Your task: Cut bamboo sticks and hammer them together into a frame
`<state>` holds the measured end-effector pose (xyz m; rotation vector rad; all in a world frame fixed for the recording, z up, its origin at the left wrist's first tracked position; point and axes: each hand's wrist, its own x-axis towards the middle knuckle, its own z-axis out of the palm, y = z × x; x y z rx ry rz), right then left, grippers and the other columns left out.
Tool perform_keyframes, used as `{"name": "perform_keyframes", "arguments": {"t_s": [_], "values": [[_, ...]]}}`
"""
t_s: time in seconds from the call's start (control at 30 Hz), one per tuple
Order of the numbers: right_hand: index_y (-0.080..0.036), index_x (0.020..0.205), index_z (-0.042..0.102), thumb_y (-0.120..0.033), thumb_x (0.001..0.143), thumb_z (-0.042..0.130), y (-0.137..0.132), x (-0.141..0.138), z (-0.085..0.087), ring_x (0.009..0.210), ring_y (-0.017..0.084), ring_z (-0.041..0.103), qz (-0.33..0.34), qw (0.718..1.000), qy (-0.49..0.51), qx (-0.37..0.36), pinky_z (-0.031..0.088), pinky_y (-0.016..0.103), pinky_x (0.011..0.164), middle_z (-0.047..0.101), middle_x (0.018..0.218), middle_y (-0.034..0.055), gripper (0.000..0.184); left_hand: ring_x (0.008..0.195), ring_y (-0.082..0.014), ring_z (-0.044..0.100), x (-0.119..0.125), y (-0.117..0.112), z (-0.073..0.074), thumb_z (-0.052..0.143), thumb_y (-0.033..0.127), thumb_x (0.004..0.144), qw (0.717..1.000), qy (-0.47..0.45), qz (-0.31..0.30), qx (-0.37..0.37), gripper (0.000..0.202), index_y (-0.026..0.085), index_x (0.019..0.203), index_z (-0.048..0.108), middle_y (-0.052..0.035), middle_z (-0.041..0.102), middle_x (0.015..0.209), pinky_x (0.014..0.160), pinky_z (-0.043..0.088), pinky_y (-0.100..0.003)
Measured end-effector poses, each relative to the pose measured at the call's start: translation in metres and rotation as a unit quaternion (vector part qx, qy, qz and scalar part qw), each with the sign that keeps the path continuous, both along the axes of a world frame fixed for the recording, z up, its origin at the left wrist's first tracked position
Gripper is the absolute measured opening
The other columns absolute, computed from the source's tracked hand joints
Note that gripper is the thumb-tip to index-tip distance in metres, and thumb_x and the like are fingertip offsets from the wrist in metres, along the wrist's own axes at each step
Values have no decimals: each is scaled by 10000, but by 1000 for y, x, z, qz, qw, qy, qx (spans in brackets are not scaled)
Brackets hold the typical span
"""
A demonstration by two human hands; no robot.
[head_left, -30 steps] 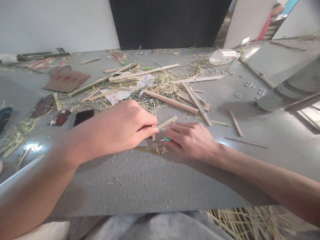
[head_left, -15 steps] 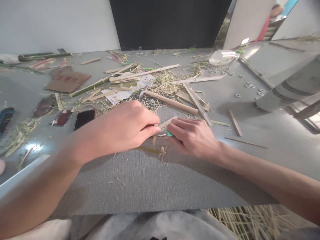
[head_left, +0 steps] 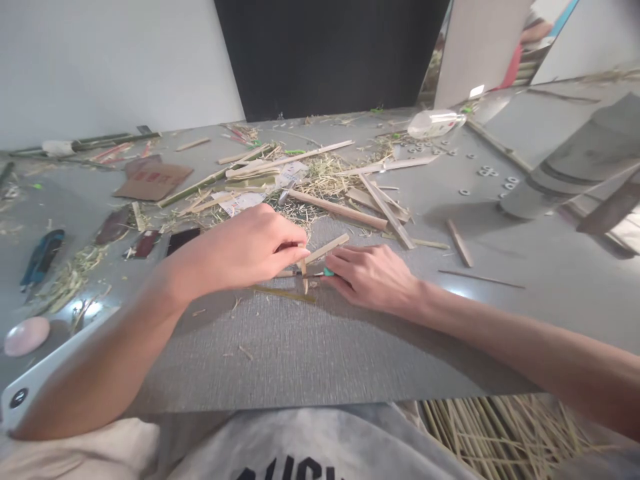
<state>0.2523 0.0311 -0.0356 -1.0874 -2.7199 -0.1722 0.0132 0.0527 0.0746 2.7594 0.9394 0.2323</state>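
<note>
My left hand (head_left: 245,250) pinches a short, pale bamboo strip (head_left: 305,281) between thumb and fingertips, its lower end pointing down at the table. My right hand (head_left: 373,275) is closed around the teal handle of a small knife (head_left: 328,271). The knife's thin dark blade reaches left and touches or crosses the strip; exact contact is too small to tell. Behind the fingertips lies another flat bamboo piece (head_left: 327,248). A thin greenish strip (head_left: 285,294) rests on the table just in front of the hands.
Bamboo slats and shavings (head_left: 330,170) are heaped beyond the hands, with a hammer (head_left: 345,209) among them. A clear bottle (head_left: 435,124), several small white rings (head_left: 487,171) and a grey cylinder (head_left: 560,173) stand or lie right. A blue-black cutter (head_left: 43,259) lies left.
The view has shifted, showing more of the table's left side. The curled shaving by the strip's lower end no longer shows there. Both hands keep their grips.
</note>
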Motion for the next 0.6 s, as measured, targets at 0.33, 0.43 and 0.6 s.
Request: {"name": "perform_keyframes", "arguments": {"t_s": [0.33,0.43,0.6], "values": [[-167,902,614,-402,1059,417,2,-6,10,690,149,548,0,998,32,59,165,344,557,665,827,38,344,462,-90,312,-2,2,-1,571,201,945,1000,9,12,0,373,179,581,493,61,382,493,502,237,-291],[-169,883,606,-406,1060,410,3,-9,14,659,145,516,-12,998,36,53,155,344,552,656,800,35,355,465,-95,298,-3,4,-3,573,203,941,1000,7,14,-2,372,182,578,495,64,360,483,517,230,-299],[-164,913,614,-401,1059,412,0,-7,7,660,142,530,-1,1000,19,17,165,351,558,669,828,41,344,464,-90,322,0,1,-3,581,218,939,1000,8,12,-18,359,182,591,503,61,416,494,536,237,-303]]}}
